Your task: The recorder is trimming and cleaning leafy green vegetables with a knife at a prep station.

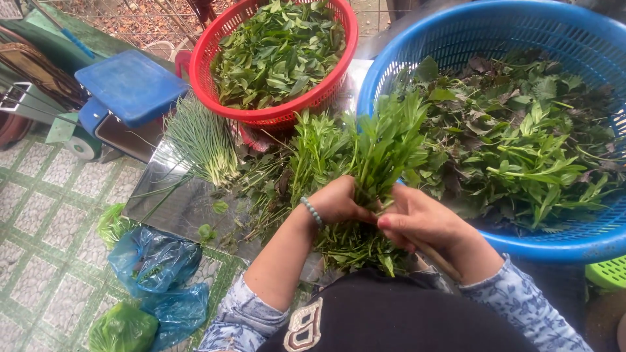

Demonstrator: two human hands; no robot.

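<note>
Green-and-white patterned floor tiles (39,215) lie to the left of a shiny metal surface (176,202) crowded with greens. Left hand (339,201) is a closed grip around the stems of a herb bunch (378,150), leaves fanning up and away from it; right hand (417,221) pinches the same stems from the other side, fingers narrow. The bunch sits over the near edge of the surface, right in front of the person. It looks light, soft and floppy, easily bruised, so the firmer stems low down seem the best hold. Beyond the grip stands a red basket (326,91) of leaves; to its right a blue basket (587,241) of mixed herbs. Chives (202,143) lie left of the grip. Blue bags (156,261) and green bags (120,329) slump on the floor, unlabelled.
</note>
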